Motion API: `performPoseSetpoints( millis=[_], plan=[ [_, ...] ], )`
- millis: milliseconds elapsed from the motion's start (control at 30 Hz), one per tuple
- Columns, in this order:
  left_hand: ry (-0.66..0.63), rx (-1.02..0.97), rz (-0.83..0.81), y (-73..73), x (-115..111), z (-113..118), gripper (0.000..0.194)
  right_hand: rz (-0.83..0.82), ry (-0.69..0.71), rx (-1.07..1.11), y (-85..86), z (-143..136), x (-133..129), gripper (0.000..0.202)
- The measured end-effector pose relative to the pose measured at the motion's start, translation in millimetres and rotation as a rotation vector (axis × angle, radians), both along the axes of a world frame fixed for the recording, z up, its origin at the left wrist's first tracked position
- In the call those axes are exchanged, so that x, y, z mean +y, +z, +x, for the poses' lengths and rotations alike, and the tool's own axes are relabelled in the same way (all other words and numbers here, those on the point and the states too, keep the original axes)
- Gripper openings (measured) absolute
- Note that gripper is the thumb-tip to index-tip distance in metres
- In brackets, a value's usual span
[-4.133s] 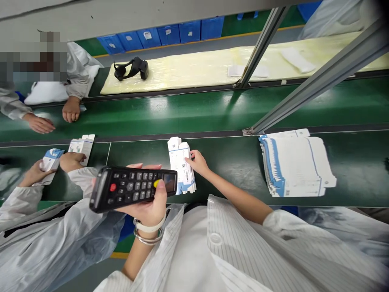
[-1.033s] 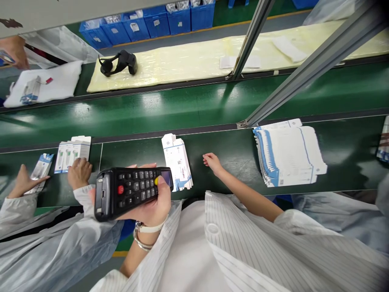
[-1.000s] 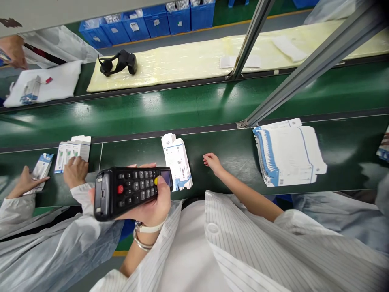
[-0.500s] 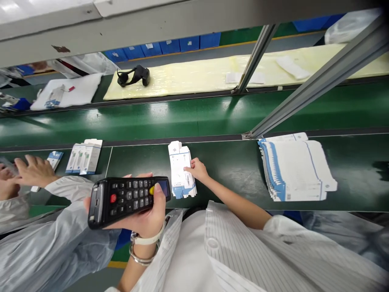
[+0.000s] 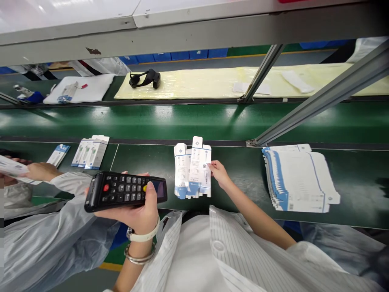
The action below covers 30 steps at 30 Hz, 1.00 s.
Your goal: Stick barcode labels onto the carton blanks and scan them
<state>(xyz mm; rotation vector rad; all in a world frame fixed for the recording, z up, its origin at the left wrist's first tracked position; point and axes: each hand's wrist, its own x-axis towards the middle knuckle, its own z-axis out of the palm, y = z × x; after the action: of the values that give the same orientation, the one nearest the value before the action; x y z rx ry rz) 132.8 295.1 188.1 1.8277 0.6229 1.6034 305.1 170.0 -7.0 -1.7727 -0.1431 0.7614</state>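
Note:
My left hand (image 5: 141, 213) is closed around a black handheld barcode scanner (image 5: 126, 190), its thumb resting by the yellow key and its dark screen end towards the boxes. My right hand (image 5: 219, 173) pinches the right edge of a flat white and blue carton (image 5: 199, 168). That carton lies over a small pile of similar flat cartons (image 5: 181, 170) on the green bench. Printed text and a small square code show on its upper face. Farther right lies a large fanned stack of flat cartons (image 5: 300, 180), apart from both hands.
A co-worker's hands (image 5: 39, 171) handle a white carton at the left edge. Several printed boxes (image 5: 91, 152) lie near them. Metal posts (image 5: 316, 93) slant down to the bench's back edge. Beyond the green belt (image 5: 182, 121), a black headset (image 5: 146, 79) rests on yellow padding.
My right hand has moved right with a carton, which now lies offset from the pile. The scanner stays in my left hand. The co-worker's hands have shifted, and a carton now shows in them.

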Motion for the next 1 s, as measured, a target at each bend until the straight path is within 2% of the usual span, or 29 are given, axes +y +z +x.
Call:
performPoseSetpoints(
  millis=[100, 200, 333, 433, 533, 633, 767, 900, 1000],
  plan=[
    [-0.03, 0.016, -0.033, -0.4, -6.7, 4.7, 0.09, -0.06, -0.069, -0.115, -6.3, 15.3, -18.0, 0.021],
    [-0.081, 0.023, -0.087, -0.4, -21.7, 17.0, 0.088, -0.186, -0.131, -0.218, -19.7, 24.8, -43.4, 0.025],
    [-0.14, 0.021, -0.173, -4.5, -38.7, 31.2, 0.085, -0.314, -0.183, -0.345, -32.1, 12.0, -63.1, 0.033],
    [-0.159, 0.02, -0.19, -8.8, -43.9, 36.7, 0.083, -0.278, -0.103, -0.401, -32.5, -9.3, -51.8, 0.032],
    [-0.175, 0.034, -0.188, -12.7, -44.4, 39.6, 0.08, -0.172, 0.052, -0.387, -29.2, -27.2, -26.6, 0.021],
    [-0.181, 0.075, -0.165, -17.2, -42.4, 40.8, 0.081, -0.103, 0.146, -0.34, -25.5, -37.2, -6.1, 0.019],
    [-0.19, 0.113, -0.159, -21.7, -39.5, 40.3, 0.083, -0.095, 0.189, -0.278, -20.0, -42.0, 1.0, 0.018],
    [-0.194, 0.116, -0.137, -18.6, -38.3, 39.8, 0.082, -0.125, 0.209, -0.231, -14.0, -42.0, 2.4, 0.019],
    [-0.212, 0.102, -0.104, -13.8, -36.7, 39.8, 0.082, -0.161, 0.227, -0.208, -12.1, -41.5, 11.0, 0.035]
  ],
)
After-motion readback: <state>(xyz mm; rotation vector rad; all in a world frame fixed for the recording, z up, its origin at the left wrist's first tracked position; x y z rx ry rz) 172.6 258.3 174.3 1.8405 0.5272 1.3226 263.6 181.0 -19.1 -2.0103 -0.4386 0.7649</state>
